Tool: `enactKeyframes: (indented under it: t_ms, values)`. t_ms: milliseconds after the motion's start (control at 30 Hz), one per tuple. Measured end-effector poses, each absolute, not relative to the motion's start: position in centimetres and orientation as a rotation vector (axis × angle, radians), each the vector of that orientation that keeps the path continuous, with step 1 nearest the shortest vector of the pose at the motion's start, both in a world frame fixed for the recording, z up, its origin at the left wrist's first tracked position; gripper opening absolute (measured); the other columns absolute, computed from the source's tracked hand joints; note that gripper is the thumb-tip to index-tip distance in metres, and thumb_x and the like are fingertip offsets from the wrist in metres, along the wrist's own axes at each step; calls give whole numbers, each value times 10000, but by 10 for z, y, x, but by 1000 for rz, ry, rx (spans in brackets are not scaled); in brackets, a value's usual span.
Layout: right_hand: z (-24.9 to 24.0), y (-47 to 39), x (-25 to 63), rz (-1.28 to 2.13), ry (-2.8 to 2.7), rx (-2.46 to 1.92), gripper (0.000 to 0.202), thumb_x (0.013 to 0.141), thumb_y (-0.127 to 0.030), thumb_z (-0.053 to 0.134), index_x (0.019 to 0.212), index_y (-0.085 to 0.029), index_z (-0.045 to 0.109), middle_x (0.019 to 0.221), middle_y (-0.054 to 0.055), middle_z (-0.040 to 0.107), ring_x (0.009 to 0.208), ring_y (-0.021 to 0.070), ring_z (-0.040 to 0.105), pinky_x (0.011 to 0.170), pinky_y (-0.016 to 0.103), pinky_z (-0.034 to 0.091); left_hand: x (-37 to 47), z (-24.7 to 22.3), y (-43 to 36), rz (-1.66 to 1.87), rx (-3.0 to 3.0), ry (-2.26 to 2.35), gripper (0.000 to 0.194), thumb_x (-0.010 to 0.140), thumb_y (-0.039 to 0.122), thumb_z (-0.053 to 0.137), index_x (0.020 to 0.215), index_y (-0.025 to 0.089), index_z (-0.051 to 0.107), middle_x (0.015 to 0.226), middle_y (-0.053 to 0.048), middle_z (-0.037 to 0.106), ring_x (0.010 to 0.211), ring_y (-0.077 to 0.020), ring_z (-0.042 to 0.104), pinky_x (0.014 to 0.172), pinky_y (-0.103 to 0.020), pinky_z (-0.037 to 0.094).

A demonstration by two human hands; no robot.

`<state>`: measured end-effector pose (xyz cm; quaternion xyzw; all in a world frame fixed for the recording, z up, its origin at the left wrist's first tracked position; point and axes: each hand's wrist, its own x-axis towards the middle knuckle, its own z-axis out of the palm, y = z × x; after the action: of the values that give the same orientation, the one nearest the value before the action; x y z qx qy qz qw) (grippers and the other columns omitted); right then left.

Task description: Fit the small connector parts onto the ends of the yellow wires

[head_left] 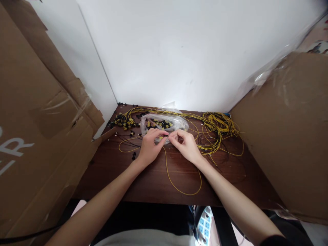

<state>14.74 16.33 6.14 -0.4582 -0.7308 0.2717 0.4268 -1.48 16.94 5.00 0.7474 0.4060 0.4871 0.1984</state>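
Observation:
My left hand (151,145) and my right hand (186,145) meet fingertip to fingertip over the middle of the table. Both are closed in a pinch around a small black piece (165,135), mostly covered by the fingers. A thin yellow wire (167,171) comes out below my left hand and loops across the tabletop toward my right wrist. Just behind the hands lies a clear plastic bag (181,122) with several black and yellow connectors (164,124) in it.
Yellow wires (222,126) lie coiled at the right, with a bundle running along the back. More connectors (125,121) are heaped at the back left; a loose black one (134,155) lies nearer. Cardboard walls (38,136) and a white panel (174,54) enclose the brown table (115,181).

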Motion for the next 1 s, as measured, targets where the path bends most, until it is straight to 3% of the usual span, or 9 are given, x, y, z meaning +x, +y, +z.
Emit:
enactKeyframes:
  t_ms: [167, 500, 1000]
  values:
    - [60, 164, 148, 676, -1811, -1124, 131, 810, -229, 537, 835, -181, 656, 768, 32, 621, 671, 142, 547, 597, 256, 424, -15, 50, 171, 1361, 2058, 1177, 141, 793, 139, 573, 894, 186, 658, 844, -39, 624, 830, -172, 547, 730, -301, 446]
    - [57, 167, 147, 842, -1628, -1127, 124, 750, -231, 593, 843, -161, 637, 761, 28, 632, 695, 143, 574, 658, 266, 454, -14, 49, 170, 1328, 2026, 1152, 148, 791, 132, 572, 897, 181, 662, 864, -40, 625, 827, -158, 563, 717, -281, 450]
    - [58, 166, 147, 829, -1585, -1119, 112, 747, -254, 583, 812, -166, 607, 734, 24, 616, 662, 140, 557, 599, 254, 425, -13, 49, 169, 1327, 2088, 1145, 127, 783, 140, 595, 873, 184, 673, 812, -33, 645, 794, -163, 556, 730, -300, 450]
